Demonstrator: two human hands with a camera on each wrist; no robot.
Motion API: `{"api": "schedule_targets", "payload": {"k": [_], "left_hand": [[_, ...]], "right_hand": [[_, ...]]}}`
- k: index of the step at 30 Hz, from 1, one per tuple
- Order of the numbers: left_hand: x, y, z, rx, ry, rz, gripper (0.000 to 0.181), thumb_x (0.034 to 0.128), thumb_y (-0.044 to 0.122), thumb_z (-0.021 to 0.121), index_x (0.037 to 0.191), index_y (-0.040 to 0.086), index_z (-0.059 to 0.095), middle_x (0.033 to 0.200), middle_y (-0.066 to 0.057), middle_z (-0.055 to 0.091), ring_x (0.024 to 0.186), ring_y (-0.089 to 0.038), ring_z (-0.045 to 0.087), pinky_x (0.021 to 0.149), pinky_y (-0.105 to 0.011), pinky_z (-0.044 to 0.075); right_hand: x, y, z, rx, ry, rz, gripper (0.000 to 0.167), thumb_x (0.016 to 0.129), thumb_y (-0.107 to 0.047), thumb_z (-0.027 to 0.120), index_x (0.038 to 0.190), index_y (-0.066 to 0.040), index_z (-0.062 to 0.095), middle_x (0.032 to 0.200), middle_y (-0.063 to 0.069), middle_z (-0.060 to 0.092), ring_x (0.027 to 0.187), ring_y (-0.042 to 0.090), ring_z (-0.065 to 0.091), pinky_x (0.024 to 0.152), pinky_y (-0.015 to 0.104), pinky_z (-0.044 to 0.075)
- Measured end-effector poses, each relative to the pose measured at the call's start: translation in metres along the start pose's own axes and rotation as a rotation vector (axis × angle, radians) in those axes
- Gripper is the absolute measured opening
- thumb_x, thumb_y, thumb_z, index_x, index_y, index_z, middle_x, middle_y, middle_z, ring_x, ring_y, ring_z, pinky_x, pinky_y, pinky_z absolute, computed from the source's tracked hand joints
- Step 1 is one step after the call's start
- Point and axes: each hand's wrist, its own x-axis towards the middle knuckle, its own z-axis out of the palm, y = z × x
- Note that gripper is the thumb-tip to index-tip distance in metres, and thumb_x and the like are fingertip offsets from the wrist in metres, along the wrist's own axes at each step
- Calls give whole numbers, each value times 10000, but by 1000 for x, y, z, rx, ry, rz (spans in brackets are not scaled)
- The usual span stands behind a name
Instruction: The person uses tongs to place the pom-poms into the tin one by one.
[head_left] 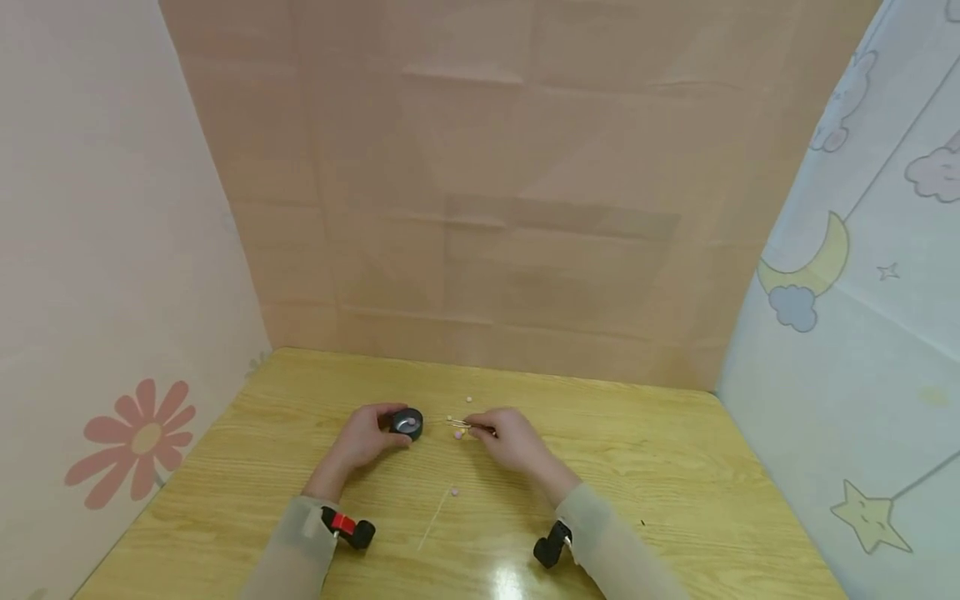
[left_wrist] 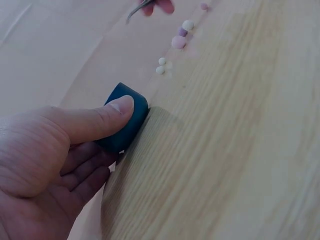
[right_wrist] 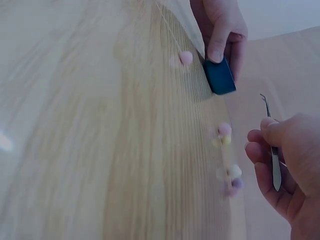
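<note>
My left hand (head_left: 366, 436) holds a small dark round container (head_left: 407, 424) at the tabletop, thumb on its near side. The container's open top faces the head camera, and a small ball appears to lie inside it. Metal tweezers (right_wrist: 275, 170) with a bent tip are pinched in my right hand (head_left: 513, 437), to the container's right. Their tip (right_wrist: 263, 96) shows nothing gripped in the right wrist view. Small pastel balls lie on the table near the tweezers, among them a pink ball (left_wrist: 179, 42) and a white ball (left_wrist: 188, 25).
A thin pale stick (head_left: 433, 518) lies on the wood-grain table (head_left: 660, 467), close to a lone pink ball (head_left: 454, 492). Another pale ball (head_left: 468, 399) sits farther back. Printed cloth walls and a brown backdrop (head_left: 480, 208) enclose the table.
</note>
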Motion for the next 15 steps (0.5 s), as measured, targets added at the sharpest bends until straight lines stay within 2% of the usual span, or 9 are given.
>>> {"api": "schedule_targets", "payload": {"k": [5,11,15], "left_hand": [[1,0,-1,5,1,-7,567,867,142,917,1388,55,711,1375,-154,696,1314,-370,618,1130,-563,455],[3,0,0,12,3,-3,573,864,156,920,1388,54,712,1365,-158,699,1288,-367,632,1111,-565,470],[2,1,0,7,2,-7,571,866,151,918,1389,57,711,1366,-157,698,1282,-364,635,1109,-563,472]], "right_hand": [[-16,19,-14,25,10,33,269,1063,-133,691,1315,-101,779,1229,11,779,926,65,698,743,275,577],[-31,34,-30,27,6,49,231,1049,-127,711,1259,-105,805,1180,13,790,1002,103,727,809,309,601],[-41,39,-36,34,-9,52,241,1053,-133,706,1274,-123,801,1173,10,789,987,105,722,793,311,590]]}}
